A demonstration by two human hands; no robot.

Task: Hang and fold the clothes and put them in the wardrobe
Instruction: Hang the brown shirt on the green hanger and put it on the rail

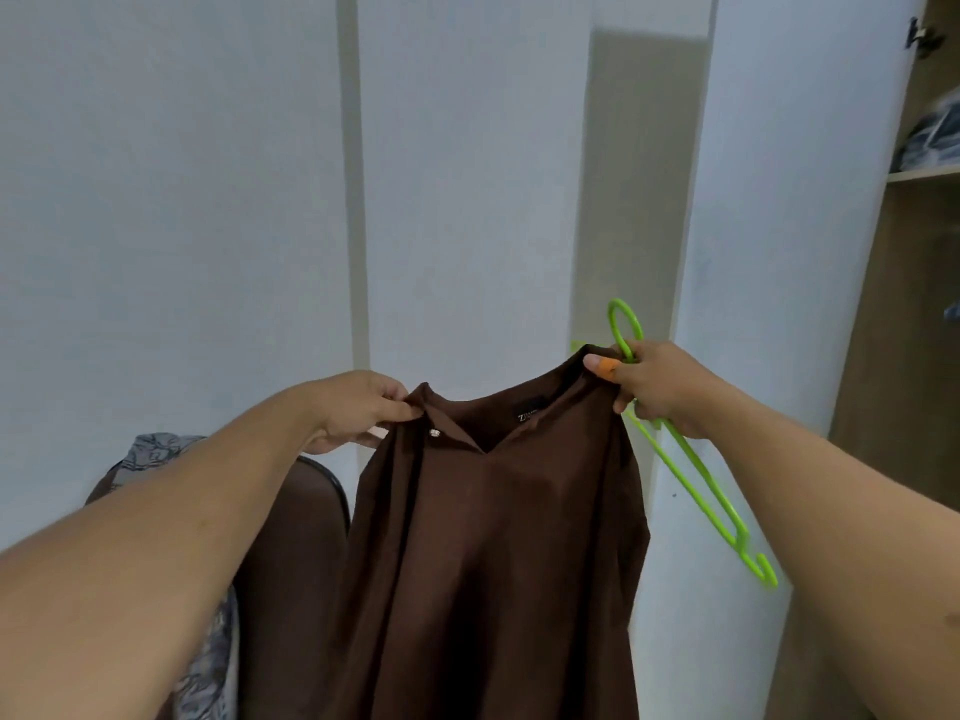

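Note:
A dark brown shirt [493, 553] hangs in front of me, held up by its collar. My left hand [358, 407] pinches the collar's left end. My right hand [657, 387] grips the collar's right end together with a bright green plastic hanger [696, 470]. The hanger's hook rises above that hand and its arm slants down to the right, outside the shirt. A small label shows inside the neckline.
White wardrobe doors [208, 226] fill the view ahead. An open wardrobe section [904, 304] with a wooden shelf and dark folded clothes [935, 137] lies at the right. A brown chair [301, 537] with grey patterned cloth [156, 449] draped on it stands at lower left.

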